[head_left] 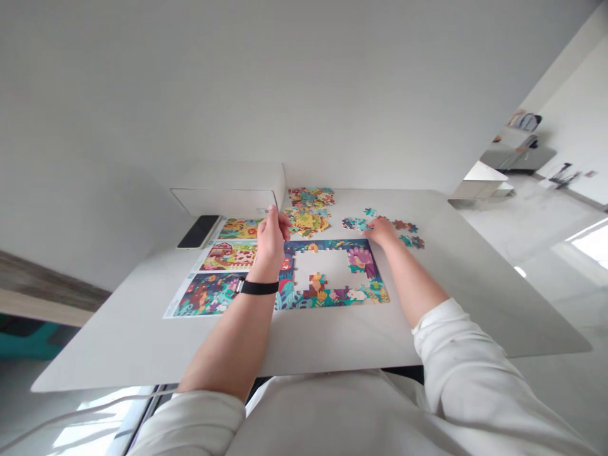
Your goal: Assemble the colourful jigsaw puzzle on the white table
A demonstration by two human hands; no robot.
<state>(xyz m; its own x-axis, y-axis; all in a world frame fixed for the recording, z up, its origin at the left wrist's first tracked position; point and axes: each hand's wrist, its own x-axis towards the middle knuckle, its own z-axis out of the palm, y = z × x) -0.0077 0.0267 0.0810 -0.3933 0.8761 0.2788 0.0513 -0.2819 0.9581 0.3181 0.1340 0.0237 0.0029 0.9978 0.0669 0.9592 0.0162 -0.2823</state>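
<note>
Teal cardboard pieces [356,223] lie under the right hand [381,229], its fingers bent down over them; whether they pinch one I cannot tell, as the knuckles cover the tips. The left hand [272,235] is raised with fingers curled toward the palm, thumb uppermost; I can't make out whether it holds anything. A black strap [259,287] circles that wrist. Between the forearms, toward the near edge of the table [332,345], lies the jigsaw [339,295], a flat rectangle around a knobbly-edged gap showing pale tabletop; the left forearm hides where its left end stops. That arm also cuts across a smooth printed sheet [204,291] nearer the table's left edge. Right of the right hand, loose brown pieces [403,225] are too small to read. By the far edge, a yellow heap [308,221] overlaps into a jumble. Toward the far left corner, a glossy dark phone [198,232] lies before a plain white box [223,201], its tiny print illegible.
</note>
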